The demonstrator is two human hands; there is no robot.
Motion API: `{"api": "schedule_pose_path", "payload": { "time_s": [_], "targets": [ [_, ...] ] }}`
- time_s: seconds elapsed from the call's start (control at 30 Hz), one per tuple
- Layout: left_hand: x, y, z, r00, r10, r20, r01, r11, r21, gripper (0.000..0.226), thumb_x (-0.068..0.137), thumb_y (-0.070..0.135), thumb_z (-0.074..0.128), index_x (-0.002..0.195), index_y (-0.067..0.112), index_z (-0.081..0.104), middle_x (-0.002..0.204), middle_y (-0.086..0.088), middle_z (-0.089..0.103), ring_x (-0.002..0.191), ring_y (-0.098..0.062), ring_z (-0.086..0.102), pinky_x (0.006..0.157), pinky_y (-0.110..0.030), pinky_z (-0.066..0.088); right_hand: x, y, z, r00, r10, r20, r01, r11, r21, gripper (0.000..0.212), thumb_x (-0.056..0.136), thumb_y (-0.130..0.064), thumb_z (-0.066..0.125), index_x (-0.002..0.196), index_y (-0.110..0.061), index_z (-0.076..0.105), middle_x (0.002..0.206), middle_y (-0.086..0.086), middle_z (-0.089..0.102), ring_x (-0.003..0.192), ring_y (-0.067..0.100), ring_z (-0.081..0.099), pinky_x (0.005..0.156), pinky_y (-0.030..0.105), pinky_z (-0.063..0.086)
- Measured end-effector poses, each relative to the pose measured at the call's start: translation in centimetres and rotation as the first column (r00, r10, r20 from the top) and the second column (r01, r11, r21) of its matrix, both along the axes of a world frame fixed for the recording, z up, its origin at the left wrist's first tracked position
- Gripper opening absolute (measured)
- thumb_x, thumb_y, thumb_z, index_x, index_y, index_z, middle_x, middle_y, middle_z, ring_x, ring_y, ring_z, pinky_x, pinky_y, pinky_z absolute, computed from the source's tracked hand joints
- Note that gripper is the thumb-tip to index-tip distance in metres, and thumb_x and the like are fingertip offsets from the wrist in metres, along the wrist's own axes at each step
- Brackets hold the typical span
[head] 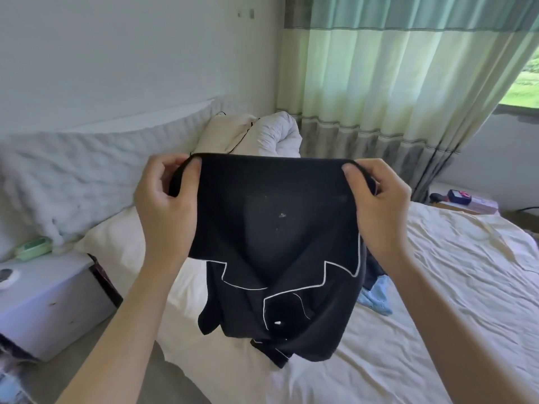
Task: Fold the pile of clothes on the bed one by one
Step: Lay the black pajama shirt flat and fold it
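Over the bed (437,272): black shirt (277,243) with white piping hangs in the air, collar end down
Left hand (166,205): grip pinched shut on the shirt's top left corner
Right hand (379,205): same, pinching the top right corner
Behind the shirt: blue clothes (376,295) on the sheet

Both hands, left hand (163,205) and right hand (379,205), hold up a black garment (274,243), seemingly a shirt, above the bed (437,287).

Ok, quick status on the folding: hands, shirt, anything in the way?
Left hand and right hand both pinching the black shirt, held up over the bed. Blue garment lying behind it. Nothing blocking.
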State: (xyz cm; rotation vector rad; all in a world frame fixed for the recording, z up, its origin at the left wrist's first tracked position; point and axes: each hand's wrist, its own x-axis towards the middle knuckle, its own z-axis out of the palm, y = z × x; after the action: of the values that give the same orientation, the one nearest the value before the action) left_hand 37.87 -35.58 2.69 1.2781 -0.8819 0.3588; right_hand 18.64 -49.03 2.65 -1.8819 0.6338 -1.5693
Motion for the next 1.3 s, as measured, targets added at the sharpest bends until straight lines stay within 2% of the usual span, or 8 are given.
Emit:
{"api": "schedule_pose_path", "payload": {
  "time_s": [0.13, 0.27, 0.5, 0.67, 0.8, 0.9, 1.17, 1.3],
  "targets": [
    [1.6, -1.9, 2.4, 0.999, 0.024, -0.022, -0.026, 0.997, -0.078, 0.014, 0.088, 0.025, 0.060, 0.080, 0.035, 0.053, 0.077, 0.019, 0.057, 0.076, 0.007, 0.055, 0.074, -0.010, 0.043, 1.8, -1.4, 2.5, 0.998, -0.029, 0.054, 0.035, 0.994, -0.101, 0.012, 0.089, -0.018, 0.062, 0.082, -0.028, 0.063, 0.073, -0.024, 0.060, 0.073, -0.010, 0.056, 0.070, 0.005, 0.040],
    [5.8, -5.9, -0.7, 0.997, 0.057, -0.055, -0.054, 0.996, 0.069, 0.007, 0.089, 0.026, 0.059, 0.083, 0.026, 0.055, 0.077, 0.021, 0.057, 0.075, 0.013, 0.054, 0.070, -0.002, 0.038, 6.0, -5.4, 0.1, 1.000, -0.030, -0.005, 0.030, 0.998, -0.057, 0.009, 0.089, -0.022, 0.062, 0.083, -0.028, 0.063, 0.078, -0.021, 0.062, 0.076, -0.008, 0.057, 0.072, 0.006, 0.040],
    [16.5, -15.6, -18.7, 0.952, 0.084, -0.294, 0.109, 0.804, 0.584, 0.011, 0.091, 0.022, 0.059, 0.087, 0.012, 0.060, 0.080, 0.010, 0.060, 0.077, -0.006, 0.055, 0.062, -0.005, 0.036, 16.0, -17.2, -17.9, 0.876, 0.071, -0.478, 0.105, 0.937, 0.333, 0.008, 0.089, -0.021, 0.064, 0.081, -0.020, 0.068, 0.072, -0.018, 0.063, 0.078, 0.006, 0.060, 0.069, 0.017, 0.040],
    [23.9, -24.4, -26.0, 0.911, 0.172, -0.374, 0.127, 0.748, 0.652, 0.011, 0.091, 0.025, 0.058, 0.087, 0.015, 0.057, 0.076, 0.016, 0.053, 0.082, -0.009, 0.051, 0.061, 0.002, 0.030, 24.6, -25.9, -25.7, 0.803, 0.038, -0.595, 0.250, 0.884, 0.394, 0.014, 0.088, -0.029, 0.062, 0.078, -0.021, 0.068, 0.072, -0.004, 0.063, 0.078, 0.018, 0.058, 0.062, 0.025, 0.030],
    [26.8, -28.7, -31.9, 0.814, 0.100, -0.572, 0.350, 0.702, 0.621, 0.044, 0.089, 0.033, 0.060, 0.127, 0.017, 0.045, 0.116, 0.008, 0.053, 0.107, -0.008, 0.051, 0.080, -0.004, 0.034, 29.3, -29.2, -31.0, 0.860, 0.184, -0.475, 0.181, 0.761, 0.623, 0.042, 0.090, -0.034, 0.062, 0.128, -0.017, 0.056, 0.124, -0.001, 0.060, 0.119, 0.015, 0.053, 0.099, 0.024, 0.038],
    [26.2, -27.2, -41.2, 0.780, 0.181, -0.599, 0.478, 0.447, 0.756, 0.062, 0.092, 0.026, 0.058, 0.144, 0.014, 0.028, 0.146, 0.000, 0.036, 0.131, -0.015, 0.038, 0.101, -0.021, 0.030, 29.7, -27.7, -39.9, 0.721, 0.319, -0.615, 0.234, 0.724, 0.649, 0.055, 0.096, -0.038, 0.050, 0.145, -0.021, 0.034, 0.149, -0.002, 0.037, 0.137, 0.014, 0.032, 0.104, 0.020, 0.022],
    [20.2, -15.0, -54.9, 0.861, 0.334, -0.384, 0.426, -0.061, 0.903, 0.073, 0.084, 0.046, 0.064, 0.144, 0.022, 0.029, 0.152, -0.008, 0.025, 0.139, -0.022, 0.026, 0.104, -0.039, 0.036, 24.2, -16.4, -55.4, 0.116, 0.477, -0.871, 0.118, 0.864, 0.489, 0.055, 0.100, -0.038, 0.038, 0.150, -0.022, 0.021, 0.159, 0.002, 0.011, 0.147, 0.020, 0.001, 0.118, 0.040, 0.003],
    [20.6, -15.2, -57.4, 0.963, 0.242, -0.122, 0.155, -0.121, 0.981, 0.018, 0.088, 0.029, 0.064, 0.101, 0.017, 0.065, 0.123, -0.005, 0.053, 0.114, -0.024, 0.048, 0.082, -0.036, 0.044, 24.5, -15.1, -59.3, -0.053, 0.386, -0.921, 0.007, 0.922, 0.386, 0.059, 0.099, -0.041, 0.036, 0.151, -0.026, 0.012, 0.160, 0.003, 0.003, 0.147, 0.023, -0.003, 0.117, 0.044, 0.004]
  ]
}}
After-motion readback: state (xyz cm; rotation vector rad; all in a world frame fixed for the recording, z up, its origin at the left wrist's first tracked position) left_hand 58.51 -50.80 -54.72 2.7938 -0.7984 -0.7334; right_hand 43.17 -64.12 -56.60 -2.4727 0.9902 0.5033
